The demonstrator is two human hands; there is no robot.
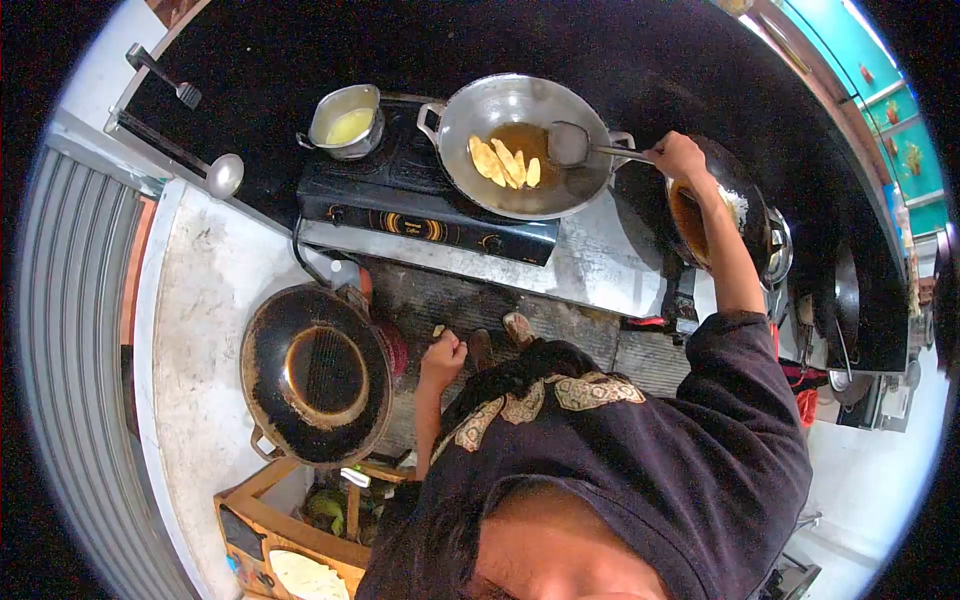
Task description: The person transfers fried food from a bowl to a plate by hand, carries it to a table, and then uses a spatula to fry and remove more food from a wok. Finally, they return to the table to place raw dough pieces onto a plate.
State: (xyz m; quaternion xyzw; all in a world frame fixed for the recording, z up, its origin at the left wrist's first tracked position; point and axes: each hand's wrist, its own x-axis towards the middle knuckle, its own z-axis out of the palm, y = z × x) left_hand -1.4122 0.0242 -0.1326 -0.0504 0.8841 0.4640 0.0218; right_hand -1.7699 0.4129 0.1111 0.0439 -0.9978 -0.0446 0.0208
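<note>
My right hand (679, 157) is closed around the handle of a metal spatula (569, 143). The spatula's flat head rests inside a large silver wok (580, 194) on the gas stove (430, 222). Several yellow slices (497, 163) lie in brown oil (527, 138) at the wok's left and middle, left of the spatula head. Low beside my body, my left hand (443, 359) is closed, with a small pale piece showing above its fingers; what it is I cannot make out.
A small pot (348, 122) with yellow liquid sits left of the wok. A dark empty-looking wok (318, 375) stands at the left, near a ladle (225, 176). Another dark pan (692, 222) is under my right forearm. A wooden rack (248, 496) is lower left.
</note>
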